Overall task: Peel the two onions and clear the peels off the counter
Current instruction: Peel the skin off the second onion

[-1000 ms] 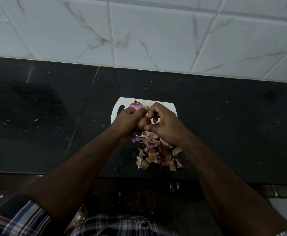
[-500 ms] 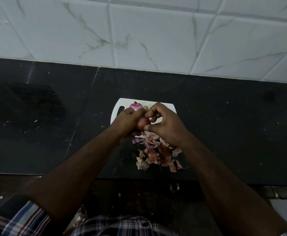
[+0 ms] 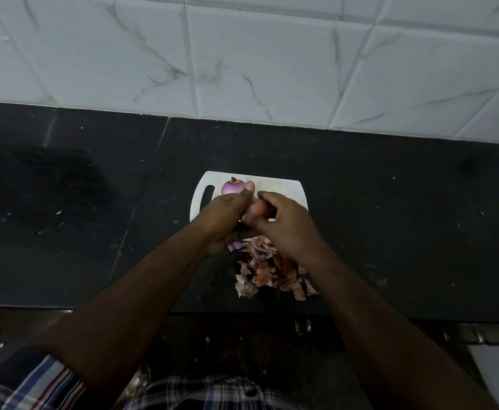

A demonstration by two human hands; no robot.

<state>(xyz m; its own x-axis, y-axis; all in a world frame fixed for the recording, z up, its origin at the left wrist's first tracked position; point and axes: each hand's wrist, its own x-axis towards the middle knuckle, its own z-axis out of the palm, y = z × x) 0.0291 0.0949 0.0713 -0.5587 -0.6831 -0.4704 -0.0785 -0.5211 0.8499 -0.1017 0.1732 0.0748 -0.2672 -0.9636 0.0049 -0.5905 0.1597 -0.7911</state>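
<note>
A peeled purple onion (image 3: 232, 186) sits on the white cutting board (image 3: 283, 189) near its far left. Above the board, both hands hold a second, reddish onion (image 3: 259, 208) between them. My left hand (image 3: 226, 216) grips it from the left with the thumb raised. My right hand (image 3: 286, 224) curls round it from the right, thumb pressed on its near side. A heap of dry pink-brown peels (image 3: 267, 272) lies on the black counter just in front of the board, partly hidden under my right wrist.
The black counter (image 3: 390, 220) stretches to both sides, dotted with small crumbs. A white marble-tiled wall (image 3: 257, 54) rises behind it. The counter's front edge runs just below the peel heap.
The onion has turned a little between my hands and my right hand's fingers have shifted over it. The heap of peels and the peeled onion have stayed put.
</note>
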